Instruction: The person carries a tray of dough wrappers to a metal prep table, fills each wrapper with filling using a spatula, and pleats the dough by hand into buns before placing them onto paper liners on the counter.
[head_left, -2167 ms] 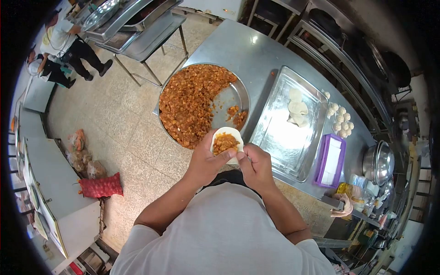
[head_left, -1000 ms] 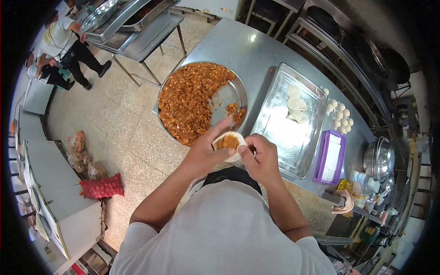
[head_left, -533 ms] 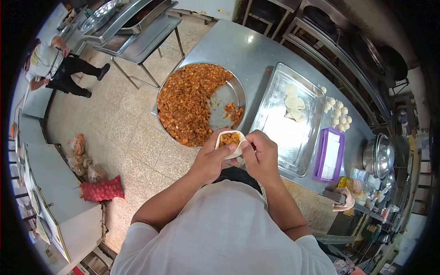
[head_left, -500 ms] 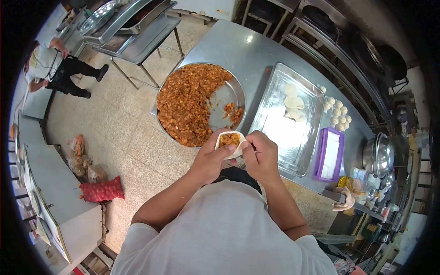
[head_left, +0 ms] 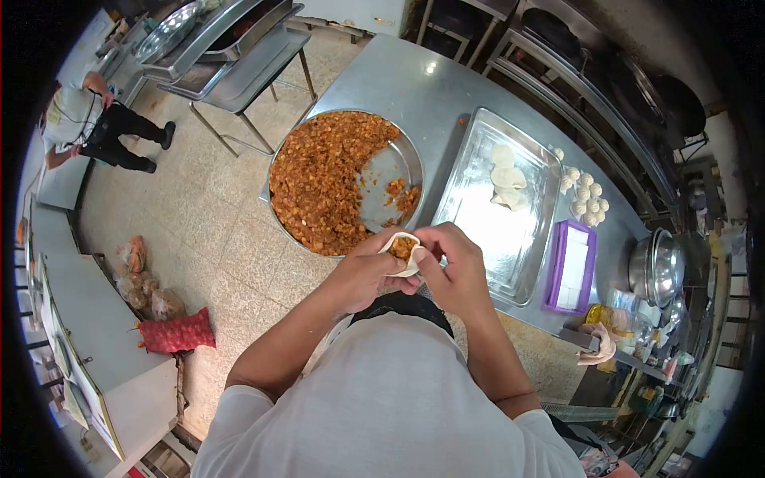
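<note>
A round dough wrapper with orange-brown filling, a half-formed bun [head_left: 404,248], is held up in front of my body. My left hand [head_left: 362,271] cups it from the left, thumb over the near rim. On the right side my right hand [head_left: 453,269] pinches the wrapper's edge between thumb and fingers. Just beyond my hands, a wide round metal pan [head_left: 412,159] holds a large heap of chopped filling [head_left: 327,171], with its right part scraped bare. Right of that lies a rectangular metal tray [head_left: 470,187] with several flat dough wrappers [head_left: 508,177].
Several pleated buns [head_left: 588,195] sit on the metal table [head_left: 382,76] beyond the tray, beside a purple-rimmed container [head_left: 572,267]. Metal bowls [head_left: 657,267] and an oil bottle [head_left: 606,317] stand at right. A person [head_left: 100,119] stands at far left; a red mesh sack [head_left: 177,331] lies on the floor.
The wrapper's rim has drawn in, so its opening is narrower and less filling shows. My right fingers have moved left over its far edge.
</note>
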Motion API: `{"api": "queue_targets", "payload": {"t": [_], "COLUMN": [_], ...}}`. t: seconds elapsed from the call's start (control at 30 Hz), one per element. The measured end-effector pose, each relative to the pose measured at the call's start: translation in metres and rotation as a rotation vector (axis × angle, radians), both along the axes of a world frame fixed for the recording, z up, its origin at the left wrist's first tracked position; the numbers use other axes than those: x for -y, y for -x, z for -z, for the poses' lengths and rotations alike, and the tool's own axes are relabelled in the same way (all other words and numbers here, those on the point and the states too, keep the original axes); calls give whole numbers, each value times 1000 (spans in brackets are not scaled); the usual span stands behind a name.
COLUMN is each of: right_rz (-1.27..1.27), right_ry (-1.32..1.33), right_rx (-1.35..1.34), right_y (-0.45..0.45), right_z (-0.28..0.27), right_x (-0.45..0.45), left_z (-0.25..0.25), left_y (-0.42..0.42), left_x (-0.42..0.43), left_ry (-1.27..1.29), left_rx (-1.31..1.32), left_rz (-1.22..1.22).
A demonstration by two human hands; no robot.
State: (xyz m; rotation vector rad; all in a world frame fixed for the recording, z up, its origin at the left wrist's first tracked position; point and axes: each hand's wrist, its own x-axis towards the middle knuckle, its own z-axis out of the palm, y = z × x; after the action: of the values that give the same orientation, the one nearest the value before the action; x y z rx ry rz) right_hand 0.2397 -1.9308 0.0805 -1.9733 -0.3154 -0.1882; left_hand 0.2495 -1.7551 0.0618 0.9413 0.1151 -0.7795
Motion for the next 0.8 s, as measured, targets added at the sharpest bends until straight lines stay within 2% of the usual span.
{"api": "queue_targets", "payload": {"t": [0.07, 0.17, 0.23, 0.33, 0.47, 0.53, 0.63, 0.73, 0.8], "right_rz": [-9, -21, -23, 26, -10, -44, -34, -79, -85], "right_ry": [-39, 58, 80, 40, 58, 160, 38, 69, 105], "right_rx": [-40, 53, 111, 68, 92, 155, 76, -4, 68], "right_y": [0, 0, 0, 0, -3, -1, 1, -1, -2], "right_z": [2, 12, 9, -8, 8, 9, 11, 3, 5], "right_x": [1, 8, 8, 0, 4, 6, 5, 2, 5], "left_z": [5, 8, 1, -5, -4, -7, -10, -10, -5], "left_y": [-1, -1, -1, -5, -11, -12, -13, -18, -20], "left_x": [1, 2, 7, 5, -2, -3, -6, -11, -13], "left_ry": [32, 159, -56, -142, -212, -277, -331, -294, -214], "left_rx": [1, 53, 85, 165, 235, 284, 304, 274, 177], "left_rz": [17, -4, -54, 7, 121, 156, 200, 294, 295]}}
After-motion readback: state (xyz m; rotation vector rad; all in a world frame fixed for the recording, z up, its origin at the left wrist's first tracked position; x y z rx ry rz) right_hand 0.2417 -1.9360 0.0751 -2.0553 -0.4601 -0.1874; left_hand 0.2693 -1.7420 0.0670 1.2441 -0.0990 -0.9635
